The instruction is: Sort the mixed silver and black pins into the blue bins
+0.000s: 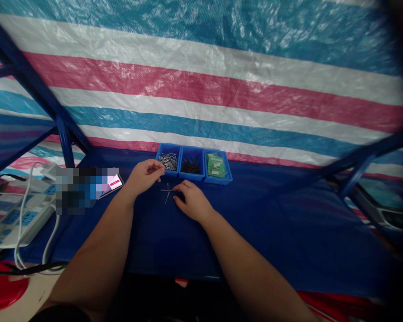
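Note:
Several thin metal pieces (168, 191) lie on the blue table between my hands. My left hand (147, 176) is beside the front left corner of a blue bin (171, 172) full of silvery metal pieces; its fingers are curled together, and what they hold, if anything, is too small to name. On the right of the thin pieces, my right hand (192, 199) rests low over the table with its fingers bent, thumb and forefinger apart. The middle bin (191, 176) contains dark pieces, and the right bin (218, 180) has green packets with pale pieces.
A phone (113, 184) lies left of my left hand, partly blurred out. White power strips (28, 223) with cables take up the table's left end. Blue metal frame bars (64, 142) stand at both sides, with a striped plastic sheet (201, 94) behind the bins.

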{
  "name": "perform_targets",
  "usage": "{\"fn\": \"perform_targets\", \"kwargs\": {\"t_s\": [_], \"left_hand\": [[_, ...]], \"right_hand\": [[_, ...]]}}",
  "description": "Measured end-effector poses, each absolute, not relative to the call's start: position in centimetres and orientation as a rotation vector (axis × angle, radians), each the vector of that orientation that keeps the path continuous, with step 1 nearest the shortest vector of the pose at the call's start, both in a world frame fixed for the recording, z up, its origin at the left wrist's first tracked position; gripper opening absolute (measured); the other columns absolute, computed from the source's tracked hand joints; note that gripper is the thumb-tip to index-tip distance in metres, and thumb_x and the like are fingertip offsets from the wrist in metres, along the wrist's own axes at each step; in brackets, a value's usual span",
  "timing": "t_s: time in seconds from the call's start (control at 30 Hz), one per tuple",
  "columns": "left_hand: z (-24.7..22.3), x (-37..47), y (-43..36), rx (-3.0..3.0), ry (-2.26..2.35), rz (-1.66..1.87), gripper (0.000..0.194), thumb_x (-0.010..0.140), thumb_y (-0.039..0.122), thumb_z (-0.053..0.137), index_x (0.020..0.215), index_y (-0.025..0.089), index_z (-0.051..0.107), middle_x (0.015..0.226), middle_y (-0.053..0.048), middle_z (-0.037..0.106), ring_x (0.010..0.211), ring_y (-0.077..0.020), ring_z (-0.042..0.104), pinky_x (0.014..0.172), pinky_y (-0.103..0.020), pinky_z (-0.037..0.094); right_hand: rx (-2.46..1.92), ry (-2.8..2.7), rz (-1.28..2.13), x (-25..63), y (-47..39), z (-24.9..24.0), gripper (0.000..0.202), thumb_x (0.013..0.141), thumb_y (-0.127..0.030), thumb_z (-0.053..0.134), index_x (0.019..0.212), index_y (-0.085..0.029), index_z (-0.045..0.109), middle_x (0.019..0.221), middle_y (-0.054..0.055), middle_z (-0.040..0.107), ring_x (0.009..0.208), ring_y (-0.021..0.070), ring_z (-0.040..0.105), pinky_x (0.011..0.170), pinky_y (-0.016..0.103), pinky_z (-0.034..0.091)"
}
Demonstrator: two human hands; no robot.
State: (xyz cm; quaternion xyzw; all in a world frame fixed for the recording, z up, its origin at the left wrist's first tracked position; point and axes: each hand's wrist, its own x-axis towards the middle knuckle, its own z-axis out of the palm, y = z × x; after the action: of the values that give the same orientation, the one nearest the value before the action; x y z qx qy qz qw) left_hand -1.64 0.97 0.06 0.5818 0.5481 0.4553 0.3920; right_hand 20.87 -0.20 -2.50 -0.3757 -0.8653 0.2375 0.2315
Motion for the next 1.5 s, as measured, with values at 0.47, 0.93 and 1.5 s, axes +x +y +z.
{"fn": "perform_targets", "kwargs": {"t_s": [0.47,0.93,1.5], "left_hand": [[-1.6,-2.5,0.5,2.003,1.461,0.439,0.013,0.077,0.027,0.065,0.083,0.021,0.075,0.073,-0.003,0.073,0.066,-0.0184,0.066,0.061,-0.026,0.044],[0.3,-0.7,0.0,1.985,1.304,0.554,0.016,0.088,0.03,0.059,0.089,0.017,0.067,0.078,-0.002,0.067,0.065,-0.0152,0.057,0.062,-0.026,0.042],[-1.2,-0.5,0.3,1.931,1.247,0.537,0.019,0.087,0.034,0.062,0.093,0.017,0.068,0.077,-0.002,0.067,0.066,-0.0147,0.058,0.061,-0.025,0.043]], "right_hand": [[-1.122,-2.397,0.55,19.7,0.0,-3.1,0.021,0.09,-0.019,0.066,0.11,-0.02,0.069,0.103,0.008,0.062,0.097,0.0221,0.059,0.09,0.037,0.051],[-0.989,-2.232,0.66,19.9,-0.1,-2.6,0.022,0.096,-0.019,0.055,0.117,-0.023,0.061,0.101,0.006,0.065,0.094,0.0199,0.061,0.084,0.032,0.05],[-0.975,-2.136,0.739,20.0,0.3,-3.1,0.01,0.09,-0.014,0.057,0.092,-0.02,0.065,0.091,0.005,0.067,0.085,0.0182,0.063,0.077,0.03,0.05]]}}
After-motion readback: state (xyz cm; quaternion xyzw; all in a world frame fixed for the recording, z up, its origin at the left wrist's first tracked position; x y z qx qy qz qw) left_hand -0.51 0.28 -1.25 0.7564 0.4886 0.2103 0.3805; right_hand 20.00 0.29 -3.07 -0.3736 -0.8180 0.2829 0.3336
